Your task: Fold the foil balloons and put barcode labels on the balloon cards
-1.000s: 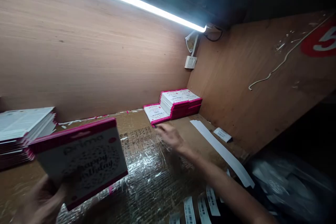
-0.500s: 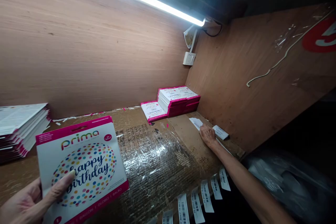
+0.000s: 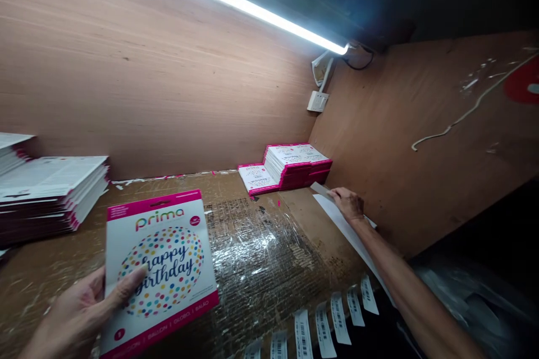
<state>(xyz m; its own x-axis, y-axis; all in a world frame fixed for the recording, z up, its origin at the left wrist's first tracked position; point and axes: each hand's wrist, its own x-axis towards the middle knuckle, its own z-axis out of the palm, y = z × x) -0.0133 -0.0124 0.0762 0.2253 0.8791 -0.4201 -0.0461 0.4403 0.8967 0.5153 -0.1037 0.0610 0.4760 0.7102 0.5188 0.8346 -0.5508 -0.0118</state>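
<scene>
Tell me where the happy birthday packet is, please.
The happy birthday packet is at the head view's lower left, in the left hand, right of a pink-edged stack.

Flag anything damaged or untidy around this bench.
The brown cardboard work surface looks worn, with a pale, rough patch right of centre. Small white scraps litter its back edge at left, like uncleared offcuts. A thin cream cord trails down the right wooden wall, its lower end loose.
</scene>
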